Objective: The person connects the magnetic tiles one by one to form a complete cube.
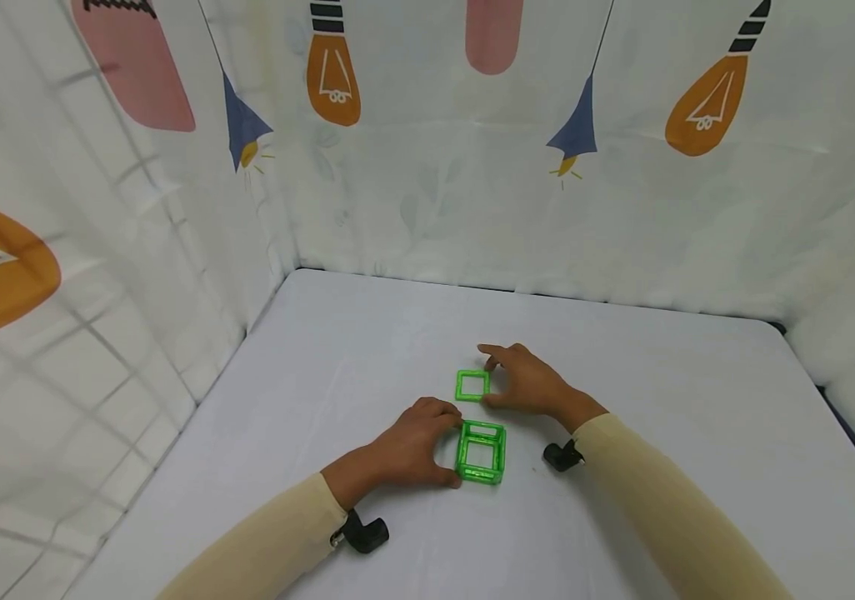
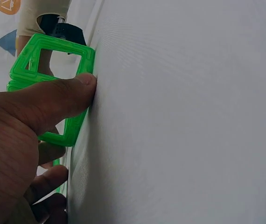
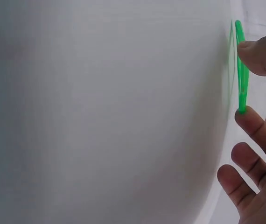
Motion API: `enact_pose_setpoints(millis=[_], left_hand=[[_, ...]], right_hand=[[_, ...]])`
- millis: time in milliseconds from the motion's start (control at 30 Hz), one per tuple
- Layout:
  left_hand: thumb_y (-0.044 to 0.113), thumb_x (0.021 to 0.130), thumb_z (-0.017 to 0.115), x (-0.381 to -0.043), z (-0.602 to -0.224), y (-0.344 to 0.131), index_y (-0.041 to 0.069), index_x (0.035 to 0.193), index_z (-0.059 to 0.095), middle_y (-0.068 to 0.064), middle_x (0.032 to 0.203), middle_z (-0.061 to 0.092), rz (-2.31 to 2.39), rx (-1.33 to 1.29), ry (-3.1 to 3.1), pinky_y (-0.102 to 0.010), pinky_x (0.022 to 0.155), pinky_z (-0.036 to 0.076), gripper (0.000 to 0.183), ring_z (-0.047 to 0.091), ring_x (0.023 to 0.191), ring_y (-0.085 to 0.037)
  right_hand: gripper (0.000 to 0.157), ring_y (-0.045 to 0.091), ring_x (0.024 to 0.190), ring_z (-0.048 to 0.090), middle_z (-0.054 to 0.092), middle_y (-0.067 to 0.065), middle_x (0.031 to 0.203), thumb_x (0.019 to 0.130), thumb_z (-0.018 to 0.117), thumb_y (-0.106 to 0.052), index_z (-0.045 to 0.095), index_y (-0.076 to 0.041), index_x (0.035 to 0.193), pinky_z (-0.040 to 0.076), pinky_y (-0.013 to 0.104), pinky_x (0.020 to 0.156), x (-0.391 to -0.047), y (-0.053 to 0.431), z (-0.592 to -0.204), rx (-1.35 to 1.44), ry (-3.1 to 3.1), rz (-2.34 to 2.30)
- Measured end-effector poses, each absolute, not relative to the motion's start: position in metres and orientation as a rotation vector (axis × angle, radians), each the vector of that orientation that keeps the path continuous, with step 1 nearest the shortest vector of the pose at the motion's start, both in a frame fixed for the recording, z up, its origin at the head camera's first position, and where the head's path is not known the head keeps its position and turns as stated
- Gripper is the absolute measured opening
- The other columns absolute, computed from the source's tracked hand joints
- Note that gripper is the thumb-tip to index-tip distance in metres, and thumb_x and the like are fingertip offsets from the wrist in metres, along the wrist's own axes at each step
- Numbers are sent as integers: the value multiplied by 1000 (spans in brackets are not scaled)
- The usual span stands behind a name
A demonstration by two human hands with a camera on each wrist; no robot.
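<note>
An open-frame green cube (image 1: 481, 438), built from square magnetic tiles, stands on the white table. My left hand (image 1: 414, 446) grips its left side, with the thumb pressed on one face in the left wrist view and the index finger partly hidden behind the frame. Just beyond the cube, a single green square magnetic tile (image 1: 472, 373) is pinched by my right hand (image 1: 527, 382) at its right side. In the right wrist view that tile (image 3: 243, 91) shows edge-on between thumb and index fingertip, close over the table, and the other fingers are spread apart.
The white-covered table (image 1: 367, 350) extends around both hands. A printed cloth wall (image 1: 472, 217) rises along its back edge, and another cloth side (image 1: 135, 333) borders the left. A black wrist device (image 1: 365, 533) sits under the left forearm, and a second one (image 1: 562, 456) under the right.
</note>
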State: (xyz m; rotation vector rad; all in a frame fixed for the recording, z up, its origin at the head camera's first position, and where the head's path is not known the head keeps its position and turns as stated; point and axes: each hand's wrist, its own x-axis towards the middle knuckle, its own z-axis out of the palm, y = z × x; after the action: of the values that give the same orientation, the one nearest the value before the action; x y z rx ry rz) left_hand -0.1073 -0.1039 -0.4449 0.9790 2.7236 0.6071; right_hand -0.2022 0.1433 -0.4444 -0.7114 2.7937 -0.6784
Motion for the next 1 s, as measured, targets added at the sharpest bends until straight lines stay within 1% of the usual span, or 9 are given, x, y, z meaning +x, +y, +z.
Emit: enact_pose_setpoints(millis=[200, 467, 733, 833, 1000], left_hand=[[46, 75, 90, -106, -443, -100, 14, 134, 64, 0, 138, 53, 628, 934, 2723, -41, 114, 37, 72, 40, 136, -22], [47, 73, 91, -107, -444, -94, 15, 134, 65, -1, 136, 52, 628, 900, 2739, -46, 114, 34, 73, 39, 135, -24], [48, 72, 91, -108, -445, -92, 15, 133, 66, 0, 134, 53, 635, 897, 2746, -48, 113, 34, 73, 40, 133, -24], [48, 72, 91, -109, -446, -92, 17, 133, 66, 1, 133, 53, 634, 889, 2747, -47, 113, 34, 73, 40, 133, -23], [49, 71, 91, -109, -447, -93, 18, 133, 66, 2, 133, 53, 635, 881, 2748, -47, 113, 34, 73, 40, 133, -22]], right_hand=[[91, 17, 113, 53, 60, -11, 119, 81, 84, -43, 40, -21, 157, 49, 42, 95, -195, 165, -444, -650, 2815, -744], [93, 19, 116, 53, 60, -12, 119, 81, 84, -41, 38, -19, 159, 49, 43, 92, -181, 190, -433, -634, 2834, -816], [97, 26, 112, 56, 62, -7, 119, 81, 87, -37, 34, -20, 160, 50, 45, 94, -169, 204, -424, -656, 2821, -880], [98, 28, 109, 57, 62, -4, 120, 81, 87, -36, 33, -20, 161, 50, 45, 93, -166, 207, -422, -668, 2815, -905], [101, 27, 103, 58, 62, -5, 120, 80, 89, -36, 31, -22, 161, 51, 43, 89, -159, 210, -416, -681, 2819, -937]])
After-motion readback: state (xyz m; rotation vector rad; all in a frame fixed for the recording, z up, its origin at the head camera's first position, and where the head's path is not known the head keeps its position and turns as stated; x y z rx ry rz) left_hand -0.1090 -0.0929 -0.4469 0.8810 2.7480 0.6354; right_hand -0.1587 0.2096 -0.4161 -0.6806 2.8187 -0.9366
